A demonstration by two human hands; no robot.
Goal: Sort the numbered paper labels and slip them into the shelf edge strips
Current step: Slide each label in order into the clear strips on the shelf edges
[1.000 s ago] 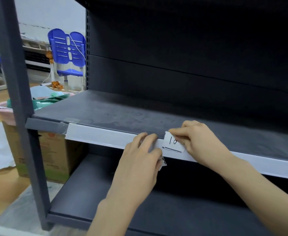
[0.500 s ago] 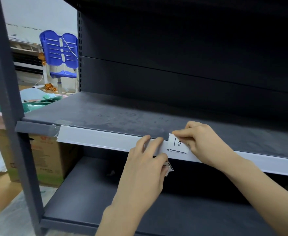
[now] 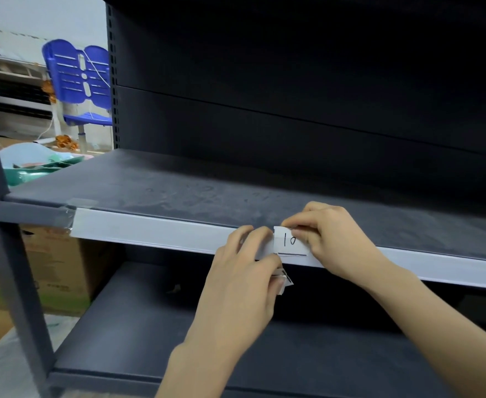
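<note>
Pinching "10" label [image 3: 289, 243] against edge strip [image 3: 155, 234] with right hand [image 3: 333, 242], left hand [image 3: 241, 285] gripping spare labels [image 3: 284, 278]

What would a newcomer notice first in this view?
The white label marked 10 stands out right of centre, where the right hand pinches it against the white edge strip of the dark shelf. Just left of it, the left hand touches the strip and grips a few spare labels underneath. Far left, behind the rack, stands a bright blue chair.
</note>
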